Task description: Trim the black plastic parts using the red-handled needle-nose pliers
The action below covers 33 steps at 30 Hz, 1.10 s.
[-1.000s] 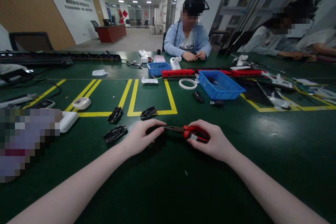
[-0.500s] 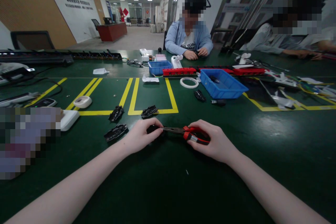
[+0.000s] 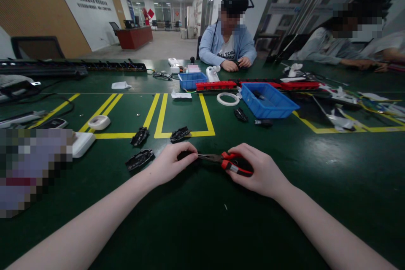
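Currently your right hand point(image 3: 261, 169) is wrapped around the red-and-black handles of the pliers point(image 3: 217, 158), which point left over the green surface point(image 3: 268, 228). Your left hand point(image 3: 172, 162) meets their tip, thumb and fingers drawn close; I cannot tell what they pinch. One black part point(image 3: 139, 159) lies beside your left wrist, another point(image 3: 179, 134) just beyond that hand.

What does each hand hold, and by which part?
The right hand holds pliers by their red handles. The left hand is at their tips; what it holds is unclear.
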{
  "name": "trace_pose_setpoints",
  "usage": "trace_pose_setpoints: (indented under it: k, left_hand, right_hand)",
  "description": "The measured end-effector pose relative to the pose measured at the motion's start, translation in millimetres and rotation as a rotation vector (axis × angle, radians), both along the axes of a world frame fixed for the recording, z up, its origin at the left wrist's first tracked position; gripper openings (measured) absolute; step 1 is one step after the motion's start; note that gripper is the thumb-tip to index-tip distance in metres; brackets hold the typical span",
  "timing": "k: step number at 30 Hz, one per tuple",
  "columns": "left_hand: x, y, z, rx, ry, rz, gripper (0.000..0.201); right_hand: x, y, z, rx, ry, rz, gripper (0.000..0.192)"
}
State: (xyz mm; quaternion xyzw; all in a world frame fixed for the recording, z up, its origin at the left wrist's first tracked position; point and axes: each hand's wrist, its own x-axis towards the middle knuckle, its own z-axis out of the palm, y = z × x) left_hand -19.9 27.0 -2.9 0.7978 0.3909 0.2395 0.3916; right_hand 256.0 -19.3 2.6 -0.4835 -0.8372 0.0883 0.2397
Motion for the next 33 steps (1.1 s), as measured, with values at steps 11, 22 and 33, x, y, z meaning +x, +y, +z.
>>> trace_pose_setpoints:
  k: [11,22,33]
  left_hand:
    - [-0.5,-0.5,5.3,-0.017,0.009,0.0,0.022]
    - [-1.6,1.9,4.3,0.0,0.009,-0.038,0.019]
    - [-1.4,-1.8,6.3,-0.021,-0.003,-0.039,0.022]
  right_hand:
    - [-6.1,-1.2,1.5,0.126,-0.176,-0.073,0.039]
    - [-5.3,-0.5,-0.7,0.008,-0.174,-0.058,0.035]
    - [-5.8,-1.6,0.9,-0.032,-0.147,-0.058,0.035]
